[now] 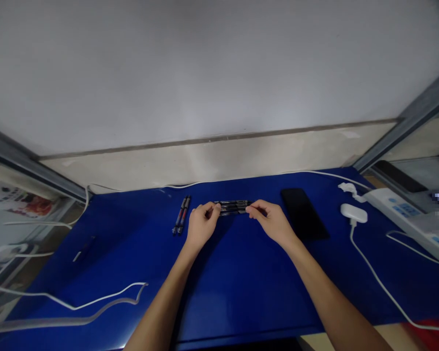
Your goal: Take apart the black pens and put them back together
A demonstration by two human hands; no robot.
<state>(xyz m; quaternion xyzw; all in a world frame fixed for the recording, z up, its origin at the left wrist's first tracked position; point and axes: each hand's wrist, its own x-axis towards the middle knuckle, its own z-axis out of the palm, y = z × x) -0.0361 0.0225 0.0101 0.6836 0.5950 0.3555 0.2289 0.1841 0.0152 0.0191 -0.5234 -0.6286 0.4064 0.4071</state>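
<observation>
Several dark pens (233,207) lie side by side, crosswise, on the blue tabletop (241,282). My left hand (204,222) pinches their left ends between thumb and fingers. At the right ends, the thumb and fingers of my right hand (270,220) are closed on the same row. Just left of my left hand, two more pens (182,214) with reddish markings lie next to each other, pointing away from me. A black smartphone (304,213) rests flat to the right of my right hand.
A white earbud case (353,213) with a cable sits at the right, beside a white power strip (406,214). White cables (106,295) cross the left side. A small dark object (84,248) lies at left. A pale wall (219,165) borders the back edge.
</observation>
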